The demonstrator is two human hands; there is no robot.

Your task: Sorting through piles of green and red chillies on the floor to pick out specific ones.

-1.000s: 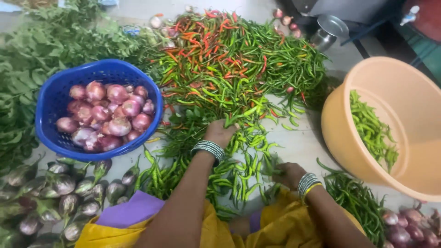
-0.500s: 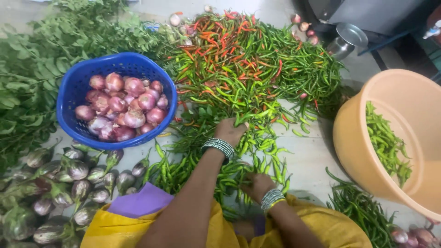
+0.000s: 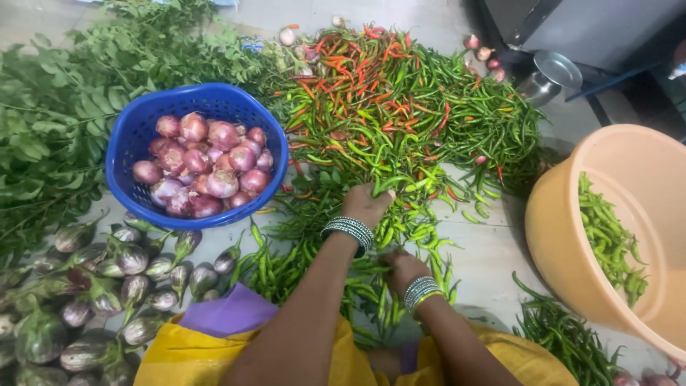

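Hands (image 3: 386,236) in green chillies (image 3: 400,136), blue onion basket (image 3: 136,143) left, tub (image 3: 564,236) right

Green and red chillies (image 3: 400,114), purple-red onions (image 3: 204,168) in a blue basket (image 3: 128,143) (lattice-walled), a peach tub (image 3: 572,236), purple-and-white streaked brinjals (image 3: 107,286)

1. A heap of chillies (image 3: 400,121) lies on the floor (image 3: 493,250) at its middle, toward the far edge.
2. The basket (image 3: 128,143) of onions (image 3: 204,168) stands just left of the heap.
3. Leafy branches (image 3: 64,121) spread along the floor's left edge, behind the basket.
4. Aubergines (image 3: 93,293) lie at the near left corner.
5. A tub (image 3: 564,236) holding chillies stands at the right edge.
6. A metal pot (image 3: 547,75) sits at the far right corner.
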